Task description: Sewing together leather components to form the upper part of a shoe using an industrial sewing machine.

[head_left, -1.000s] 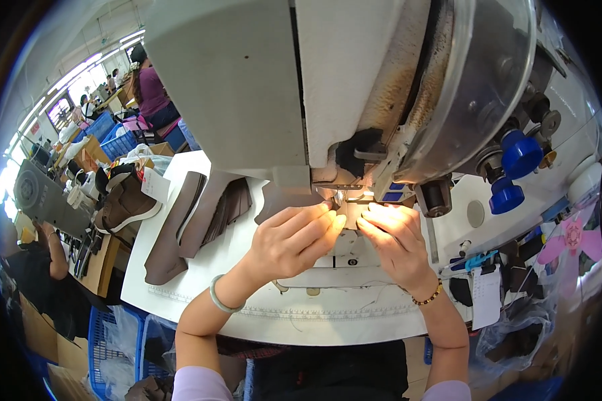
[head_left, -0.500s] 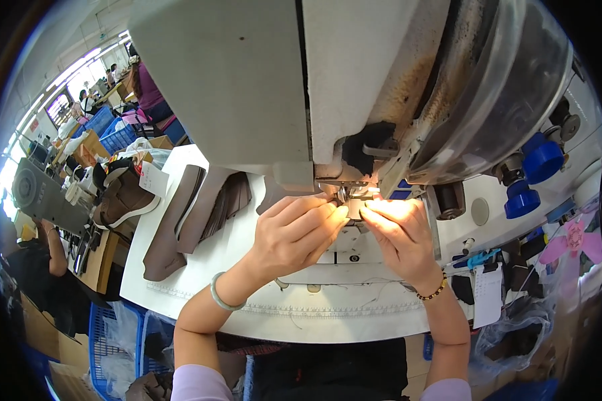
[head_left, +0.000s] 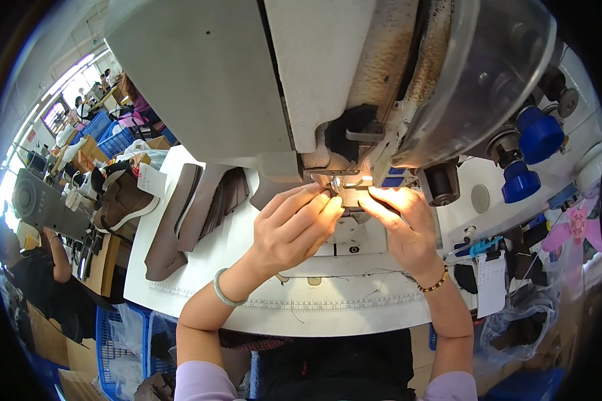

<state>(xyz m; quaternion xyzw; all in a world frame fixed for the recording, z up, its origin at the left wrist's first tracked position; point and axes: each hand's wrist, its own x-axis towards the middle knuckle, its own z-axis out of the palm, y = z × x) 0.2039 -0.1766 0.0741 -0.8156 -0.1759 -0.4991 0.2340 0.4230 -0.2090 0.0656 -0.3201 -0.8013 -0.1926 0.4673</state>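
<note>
Under the lit needle area of a sewing machine point(head_left: 201, 80), my left hand point(head_left: 293, 224) is closed in a pinch beside the presser foot point(head_left: 336, 182). Its fingertips hide whatever they hold. My right hand point(head_left: 408, 230) is just right of the needle, thumb and forefinger stretched out and apart, with no object visible between them. Dark brown cut pieces point(head_left: 170, 230) lie left of my left hand on the white table point(head_left: 328, 317), some overlapping in a fanned stack point(head_left: 226, 202). Another brown piece point(head_left: 262, 192) is partly hidden by the machine.
A brown shoe point(head_left: 124, 200) with a paper tag stands at the left. Blue-capped knobs point(head_left: 520, 182) stick out on the machine's right. Blue baskets point(head_left: 117, 341) are below the table's left edge. A co-worker point(head_left: 37, 274) sits at far left; a pink fan point(head_left: 575, 227) is at right.
The machine sits farther left in the picture. My right fingers have spread, and the small piece seen between my hands no longer shows there. My left hand stays pinched by the needle.
</note>
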